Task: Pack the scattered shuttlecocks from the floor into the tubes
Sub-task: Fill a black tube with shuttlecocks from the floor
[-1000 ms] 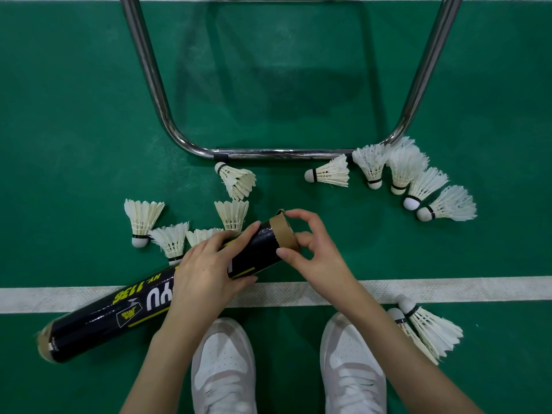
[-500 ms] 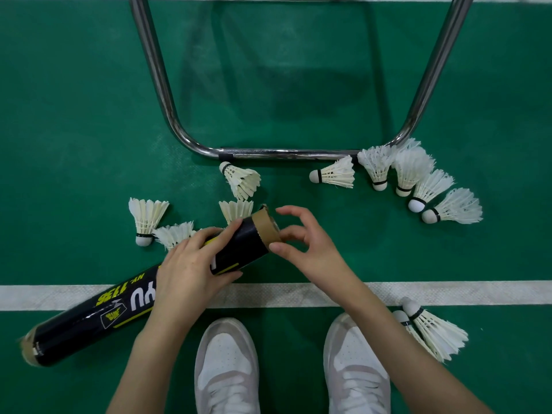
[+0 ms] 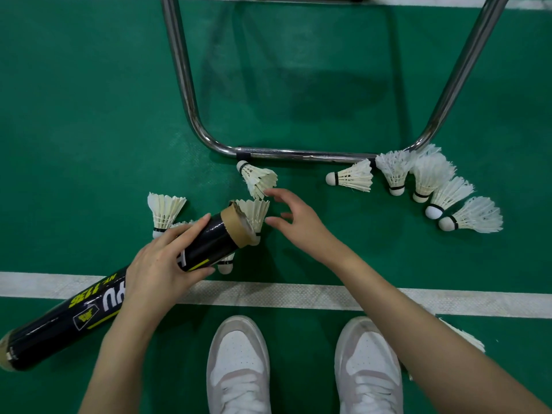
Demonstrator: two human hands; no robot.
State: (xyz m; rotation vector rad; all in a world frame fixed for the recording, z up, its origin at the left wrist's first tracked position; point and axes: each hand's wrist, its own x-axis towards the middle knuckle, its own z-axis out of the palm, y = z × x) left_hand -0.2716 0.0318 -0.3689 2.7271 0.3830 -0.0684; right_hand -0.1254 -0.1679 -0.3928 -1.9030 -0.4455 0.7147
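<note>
On a green court floor, a person crouched over their white shoes turns from the tube to the shuttlecocks. The left hand grips the black tube about midway along, fingers wrapped over the top, holding it slanted with the far end low at the left and the brown cardboard mouth raised toward the centre. The right hand, which half a second ago hovered with curled fingers right at the mouth, has come away from the rim and now reaches forward, fingers spread and holding nothing, its fingertips just beside the nearest shuttlecock lying by the mouth and close to another one below the chrome chair frame. The tube itself has swung a little higher and further toward the scattered birds. Whether anything already sits inside the tube cannot be told from this angle. The shift suggests the work on the tube's opening is over and picking up is about to start. A row of five shuttlecocks lies well apart to the right along the frame, more sit behind the tube at the left, and a feather edge shows under the right forearm, so most of the packing appears yet to be done.
</note>
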